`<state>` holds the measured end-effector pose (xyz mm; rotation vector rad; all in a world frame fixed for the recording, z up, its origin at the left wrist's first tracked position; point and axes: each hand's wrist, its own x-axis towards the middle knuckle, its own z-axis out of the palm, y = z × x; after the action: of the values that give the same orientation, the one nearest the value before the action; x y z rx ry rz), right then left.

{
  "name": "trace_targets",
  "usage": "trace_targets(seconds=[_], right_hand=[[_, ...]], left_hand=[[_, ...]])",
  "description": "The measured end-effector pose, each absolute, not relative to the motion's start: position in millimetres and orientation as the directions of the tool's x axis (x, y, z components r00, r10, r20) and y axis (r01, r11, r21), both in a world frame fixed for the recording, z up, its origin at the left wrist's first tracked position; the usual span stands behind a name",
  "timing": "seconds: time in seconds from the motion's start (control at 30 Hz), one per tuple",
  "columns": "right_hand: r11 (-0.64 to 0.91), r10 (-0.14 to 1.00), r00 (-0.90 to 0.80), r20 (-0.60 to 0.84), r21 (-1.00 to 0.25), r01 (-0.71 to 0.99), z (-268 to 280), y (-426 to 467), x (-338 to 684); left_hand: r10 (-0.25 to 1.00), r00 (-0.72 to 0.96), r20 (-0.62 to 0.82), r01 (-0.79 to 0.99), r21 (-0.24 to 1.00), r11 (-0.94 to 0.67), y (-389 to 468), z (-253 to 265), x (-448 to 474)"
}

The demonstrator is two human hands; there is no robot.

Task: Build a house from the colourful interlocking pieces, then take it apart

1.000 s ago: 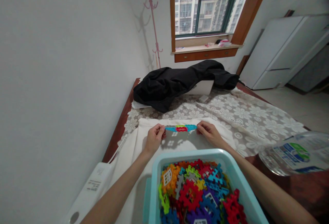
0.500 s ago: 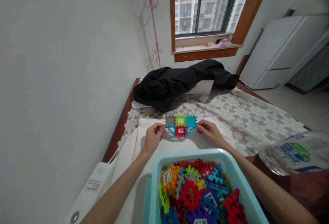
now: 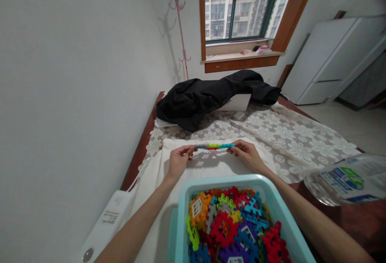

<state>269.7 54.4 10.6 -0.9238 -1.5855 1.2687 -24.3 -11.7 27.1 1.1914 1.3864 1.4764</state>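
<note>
A joined panel of interlocking plastic building tiles (image 3: 214, 146) is held up above the white cloth, seen nearly edge-on as a thin strip of grey, lime green, red and blue. My left hand (image 3: 179, 159) pinches its left end between thumb and fingers. At the other end, my right hand (image 3: 246, 153) grips the blue edge the same way. Closer to me stands a light teal plastic bin (image 3: 223, 182), heaped with loose interlocking tiles (image 3: 224, 227) in red, orange, purple, blue and green. The panel's flat face is mostly out of sight at this angle.
White cloth (image 3: 211, 168) lies under my hands, over a floral tablecloth (image 3: 289, 134). Black fabric (image 3: 211, 94) is draped over a white box (image 3: 237, 103) at the back. On the right is a clear plastic bottle (image 3: 346, 180); a white power strip (image 3: 105, 227) lies at left.
The panel has tipped from facing me with its coloured face to lying almost edge-on. Both hands have kept their hold and turned slightly with it. The bin has not moved.
</note>
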Motion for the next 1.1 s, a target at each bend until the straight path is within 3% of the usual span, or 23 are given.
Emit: trace_targets(seconds=[0.5,0.93,1.1], right_hand=[[0.177,0.942,-0.294,0.165,-0.984,0.015,3.4,56.8,268.0],[0.381,0.900,-0.329,0.284,-0.881,0.281,7.3,56.0,268.8],[0.343,0.922,-0.275,0.273,-0.905,0.251,10.6,53.7,267.0]], left_hand=[[0.960,-0.265,0.095,0.026,0.995,-0.092,-10.4,27.3,-24.9],[0.935,-0.269,0.229,0.286,0.946,-0.150,-7.7,13.7,-26.4],[0.948,-0.230,0.218,0.335,0.933,-0.133,-12.4,18.8,-23.1]])
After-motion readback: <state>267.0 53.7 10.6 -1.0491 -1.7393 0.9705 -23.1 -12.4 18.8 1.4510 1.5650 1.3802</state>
